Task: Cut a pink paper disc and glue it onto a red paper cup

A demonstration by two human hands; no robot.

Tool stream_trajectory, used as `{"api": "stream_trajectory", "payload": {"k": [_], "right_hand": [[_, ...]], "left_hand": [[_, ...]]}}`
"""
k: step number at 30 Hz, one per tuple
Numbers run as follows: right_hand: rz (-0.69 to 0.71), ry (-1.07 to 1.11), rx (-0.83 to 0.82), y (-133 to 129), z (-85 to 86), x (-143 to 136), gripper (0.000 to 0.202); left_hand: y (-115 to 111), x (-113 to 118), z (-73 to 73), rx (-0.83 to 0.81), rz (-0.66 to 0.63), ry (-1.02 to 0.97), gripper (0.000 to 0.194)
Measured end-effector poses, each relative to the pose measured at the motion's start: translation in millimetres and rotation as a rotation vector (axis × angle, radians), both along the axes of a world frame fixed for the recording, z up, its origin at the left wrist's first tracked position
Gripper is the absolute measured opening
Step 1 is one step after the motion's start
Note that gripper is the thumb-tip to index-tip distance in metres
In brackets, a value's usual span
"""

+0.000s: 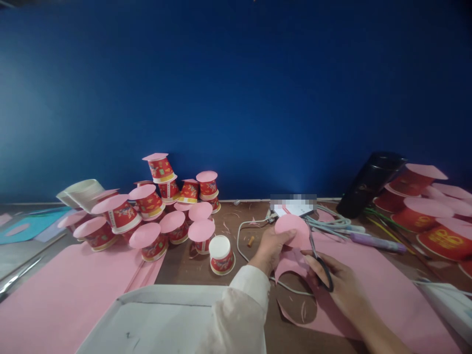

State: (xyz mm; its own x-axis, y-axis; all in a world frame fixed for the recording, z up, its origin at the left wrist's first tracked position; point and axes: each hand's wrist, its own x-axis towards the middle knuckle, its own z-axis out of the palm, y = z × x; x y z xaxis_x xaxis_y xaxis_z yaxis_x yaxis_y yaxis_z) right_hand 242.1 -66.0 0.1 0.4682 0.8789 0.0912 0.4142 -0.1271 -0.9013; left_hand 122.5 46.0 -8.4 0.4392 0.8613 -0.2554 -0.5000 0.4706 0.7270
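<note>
Between the thumb and fingers of my left hand (272, 246) is a round pink paper disc (293, 228), held up over the table. My right hand (339, 280) is closed round the black handles of a pair of scissors (324, 275). The scissor blades point up along the disc's right edge; whether they are parted I cannot tell. Beneath both hands lies a pink paper sheet (368, 275) with a round hole cut out near its left edge. Left of my left hand an upside-down red paper cup (221, 263) shows its bare white base.
Several upturned red cups (153, 246) topped with pink discs stand at left, some stacked; more red cups (420, 216) sit at right. A black bottle (370, 184) leans against the blue wall (236, 98). A grey cable (240, 236) and paper scraps lie mid-table. A white tray-like piece (162, 319) is in front.
</note>
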Motion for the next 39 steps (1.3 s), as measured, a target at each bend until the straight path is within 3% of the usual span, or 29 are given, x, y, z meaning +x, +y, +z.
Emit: {"api": "stream_trajectory", "payload": {"k": [4, 15, 21, 39], "right_hand": [[0.045, 0.143, -0.059, 1, -6.9, 4, 0.034], [0.06, 0.138, -0.066, 1, -5.7, 5, 0.03], [0.073, 0.096, -0.088, 1, -10.0, 8, 0.038], [0.038, 0.158, -0.06, -2, 3.6, -3, 0.03]], "left_hand": [[1, 0, -0.5, -0.013, 0.011, 0.004, 0.075], [2, 1, -3.7, 0.007, 0.026, 0.017, 0.074], [3, 1, -4.6, -0.004, 0.042, 0.016, 0.074], [3, -1, -7.0, 0.049, 0.006, 0.024, 0.07]]}}
